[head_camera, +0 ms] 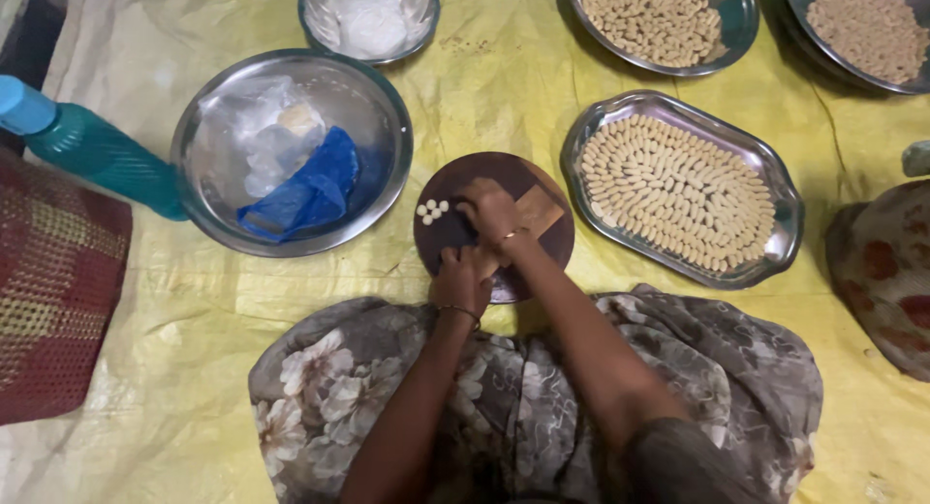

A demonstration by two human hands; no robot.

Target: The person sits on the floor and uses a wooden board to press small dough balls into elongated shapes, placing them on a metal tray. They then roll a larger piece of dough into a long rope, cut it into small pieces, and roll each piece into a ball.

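Yellow sheet carries all. I see round wooden board at its near middle; few small dough pellets at board's left edge. Right hand presses flat on board centre, fingers curled low, grasp unclear. Left hand grips board's near edge, fingers closed on it. Oval steel tray with shaped pieces just right of board. Step in hand, my judgement: rolling dough piece; next move calls for steady board, light pressure.
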